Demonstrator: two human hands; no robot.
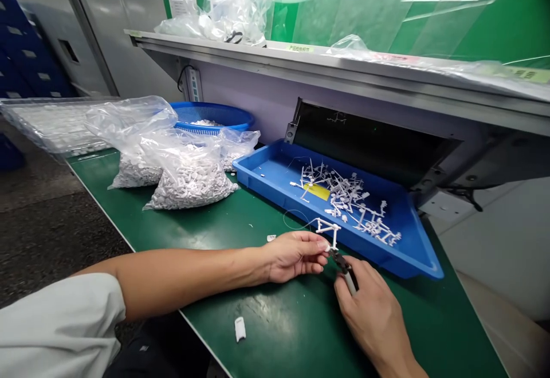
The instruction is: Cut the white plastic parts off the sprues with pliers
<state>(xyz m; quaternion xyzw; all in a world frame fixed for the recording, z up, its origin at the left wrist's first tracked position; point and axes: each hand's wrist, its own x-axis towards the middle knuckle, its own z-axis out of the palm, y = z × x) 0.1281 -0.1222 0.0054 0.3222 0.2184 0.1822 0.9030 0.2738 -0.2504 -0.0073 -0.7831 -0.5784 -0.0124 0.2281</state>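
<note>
Sprue: the white plastic sprue [329, 228] stood just above the middle of the counter [301, 332], close before the near wall of the blue tray [275, 174]. It was pinched at its lower end.
Handling: it looked very light and stiff. Its thin branching arms would probably snap or bend under a hard squeeze. The thicker central stem seemed the safest place to hold it, clear of the small parts at the arm tips.
Cutters: the dark-jawed cutters [344, 263] met the sprue's lower end from the near right. The tip was too small to tell whether it was biting.
Left hand: the left hand [296, 255] lay palm down with the forearm flat along the counter from the left. Thumb and fingertips were closed together on the sprue.
Right hand: the right hand [369, 309] came in from the near right with its back turned up, wrapped tight round the cutters' handles.
Loose sprues: a heap of loose sprues [352, 200] lay in the right half of the tray.
Bags: clear bags [189, 174] of small white parts sat far left. A blue basket [215, 115] sat behind them.
Stray piece: a small white piece [239, 329] lay alone at the near counter edge.
</note>
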